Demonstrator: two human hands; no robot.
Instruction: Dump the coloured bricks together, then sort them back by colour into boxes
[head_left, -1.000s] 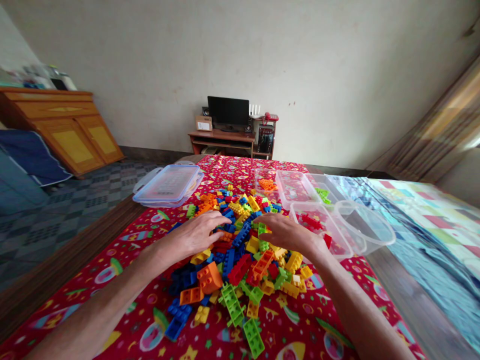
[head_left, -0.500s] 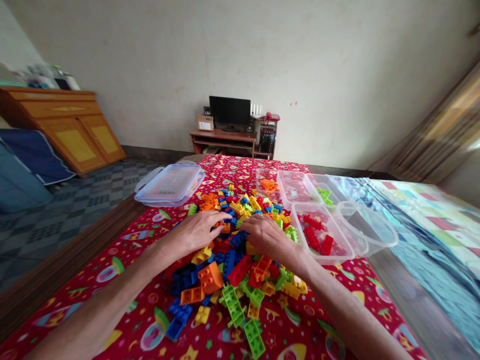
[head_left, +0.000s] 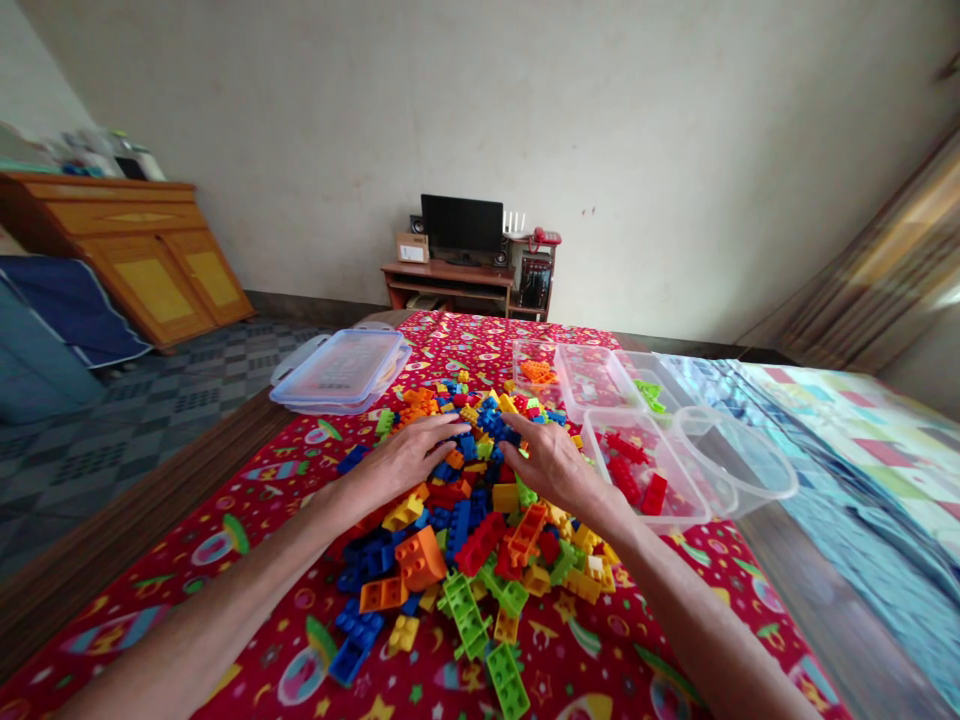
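From the head camera, the left hand (head_left: 405, 462) and right hand (head_left: 551, 465) both lie spread wide on the far part of a heap of plastic building bricks (head_left: 469, 540), fingertips pointing inward, neither plainly holding a brick, though the palms hide what lies beneath. The heap runs lengthwise away from the person over a red patterned cloth (head_left: 660, 610), and the right hand is nearer the clear plastic tub (head_left: 679, 510) of red bricks (head_left: 624, 475).
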